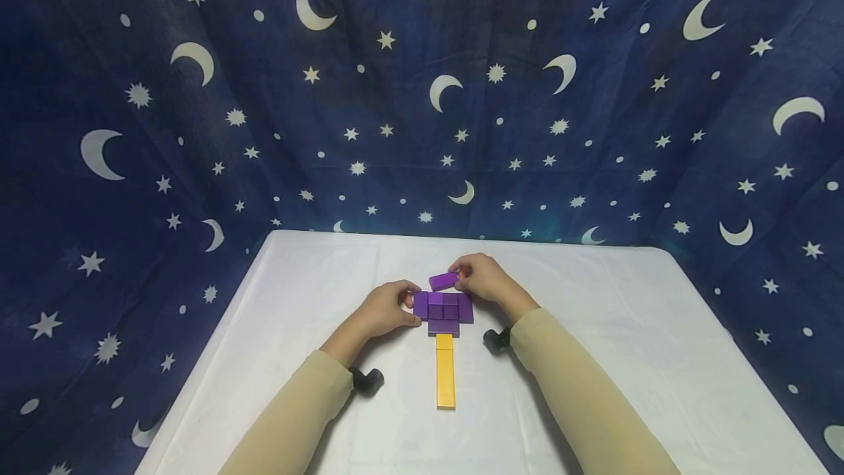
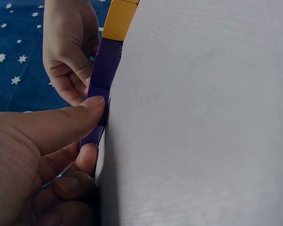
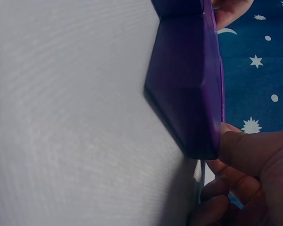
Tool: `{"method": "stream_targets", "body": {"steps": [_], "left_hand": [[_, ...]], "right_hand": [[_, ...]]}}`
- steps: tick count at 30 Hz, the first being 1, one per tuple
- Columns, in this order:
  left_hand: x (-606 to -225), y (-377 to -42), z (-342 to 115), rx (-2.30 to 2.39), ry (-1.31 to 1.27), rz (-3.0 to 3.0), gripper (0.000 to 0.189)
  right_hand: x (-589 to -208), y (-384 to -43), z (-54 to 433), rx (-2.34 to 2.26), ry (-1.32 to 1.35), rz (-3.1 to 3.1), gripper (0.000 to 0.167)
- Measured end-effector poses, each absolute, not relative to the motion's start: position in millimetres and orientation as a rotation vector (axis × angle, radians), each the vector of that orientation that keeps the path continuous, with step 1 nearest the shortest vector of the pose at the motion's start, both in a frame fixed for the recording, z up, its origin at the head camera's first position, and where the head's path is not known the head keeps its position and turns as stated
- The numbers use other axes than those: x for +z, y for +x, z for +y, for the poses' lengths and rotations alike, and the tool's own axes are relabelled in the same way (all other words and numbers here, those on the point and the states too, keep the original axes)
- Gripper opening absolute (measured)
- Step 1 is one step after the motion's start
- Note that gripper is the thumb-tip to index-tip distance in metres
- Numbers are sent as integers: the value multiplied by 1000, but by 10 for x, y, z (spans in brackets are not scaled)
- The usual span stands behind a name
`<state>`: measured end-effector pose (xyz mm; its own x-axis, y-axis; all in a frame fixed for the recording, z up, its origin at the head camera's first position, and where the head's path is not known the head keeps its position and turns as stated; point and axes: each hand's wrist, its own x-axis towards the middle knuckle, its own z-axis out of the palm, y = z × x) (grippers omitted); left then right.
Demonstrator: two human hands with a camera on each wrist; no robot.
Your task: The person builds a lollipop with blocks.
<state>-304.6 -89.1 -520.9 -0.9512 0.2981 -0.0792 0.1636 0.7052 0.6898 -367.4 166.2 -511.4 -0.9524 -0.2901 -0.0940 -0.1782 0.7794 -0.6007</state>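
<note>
My right hand (image 1: 486, 277) pinches a loose purple block (image 1: 442, 281) by its right end. This block sits slightly slanted behind a flat cluster of purple blocks (image 1: 443, 311). At the cluster's left side, my left hand (image 1: 385, 308) holds the outer purple block (image 1: 420, 306) between thumb and fingers; the left wrist view shows the thumb (image 2: 95, 104) on that block's side. Two yellow blocks (image 1: 445, 380), one short and one long, run in a line toward me from the cluster's near edge. In the right wrist view, a purple block (image 3: 179, 61) looms close and partly hides the others.
A white cloth (image 1: 316, 284) covers the table under the blocks. Dark blue fabric (image 1: 422, 130) with moons and stars hangs behind and at both sides. Black wrist cameras (image 1: 369, 381) sit near both cuffs.
</note>
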Motion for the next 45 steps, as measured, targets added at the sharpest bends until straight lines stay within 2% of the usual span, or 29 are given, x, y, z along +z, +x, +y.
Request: {"method": "stream_targets", "body": {"steps": [33,45], "left_hand": [[-5241,-3063,-904,1093,396,2730,62],[-5242,-3055,-906,1095,391,2725,62]], "right_hand": [[-5134,-3629,1690,-1047,-317,2708,29],[-5156,-3612,1688,-1092,-292,2704,16]]}}
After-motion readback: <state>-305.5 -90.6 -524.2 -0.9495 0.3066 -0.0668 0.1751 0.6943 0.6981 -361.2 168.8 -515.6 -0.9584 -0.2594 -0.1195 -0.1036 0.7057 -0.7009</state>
